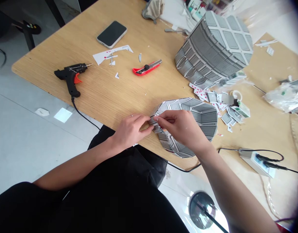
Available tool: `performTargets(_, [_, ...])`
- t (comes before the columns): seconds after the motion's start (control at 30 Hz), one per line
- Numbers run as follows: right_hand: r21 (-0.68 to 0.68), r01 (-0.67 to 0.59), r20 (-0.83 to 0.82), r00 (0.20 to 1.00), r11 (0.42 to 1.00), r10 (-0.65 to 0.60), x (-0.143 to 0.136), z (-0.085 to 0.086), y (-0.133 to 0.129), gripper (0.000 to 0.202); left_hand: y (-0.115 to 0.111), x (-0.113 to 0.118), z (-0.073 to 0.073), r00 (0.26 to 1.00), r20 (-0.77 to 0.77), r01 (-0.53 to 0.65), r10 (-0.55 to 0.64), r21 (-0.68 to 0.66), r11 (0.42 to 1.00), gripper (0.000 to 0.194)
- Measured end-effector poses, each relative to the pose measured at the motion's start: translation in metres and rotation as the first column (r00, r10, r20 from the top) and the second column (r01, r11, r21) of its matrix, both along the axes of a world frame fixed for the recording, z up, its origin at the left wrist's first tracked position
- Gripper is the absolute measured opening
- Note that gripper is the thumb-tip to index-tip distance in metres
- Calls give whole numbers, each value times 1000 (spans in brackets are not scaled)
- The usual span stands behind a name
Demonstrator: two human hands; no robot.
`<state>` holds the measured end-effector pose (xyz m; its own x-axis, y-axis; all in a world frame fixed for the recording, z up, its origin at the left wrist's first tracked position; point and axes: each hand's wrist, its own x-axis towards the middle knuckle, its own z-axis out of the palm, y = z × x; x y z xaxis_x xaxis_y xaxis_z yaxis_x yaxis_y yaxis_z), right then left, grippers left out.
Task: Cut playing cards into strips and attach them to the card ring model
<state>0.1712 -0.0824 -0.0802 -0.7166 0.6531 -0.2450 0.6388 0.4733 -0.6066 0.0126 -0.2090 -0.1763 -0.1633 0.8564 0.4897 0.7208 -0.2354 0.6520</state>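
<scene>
A round ring built of grey patterned playing cards (207,116) lies on its side near the table's front edge. My left hand (131,131) pinches the ring's left end between thumb and fingers. My right hand (179,126) reaches across the ring's opening, thumb and forefinger closed on the same left edge; its other fingers are curled in. Any small piece between the fingertips is hidden. Behind the ring stands a larger drum-shaped card structure (212,48) with a panelled top. A red utility knife (147,68), blade out, lies beyond my hands.
A black glue gun (72,76) lies at left, its cord over the edge. Behind it are a phone (112,34) and card scraps (110,54). Loose playing cards (233,115) are heaped right of the ring. A power strip (257,161) with plugged-in cords sits at lower right.
</scene>
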Motion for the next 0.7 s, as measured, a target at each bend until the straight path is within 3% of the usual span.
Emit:
performTargets(0.27, [-22, -17, -21, 1000, 1000, 17, 0, 0, 1, 32, 3, 3, 6, 996, 93, 4, 2, -71, 997, 11])
performTargets(0.7, [26, -65, -46, 997, 998, 66, 2, 0, 2, 31, 5, 2, 14, 997, 75, -6, 20, -178, 984, 11])
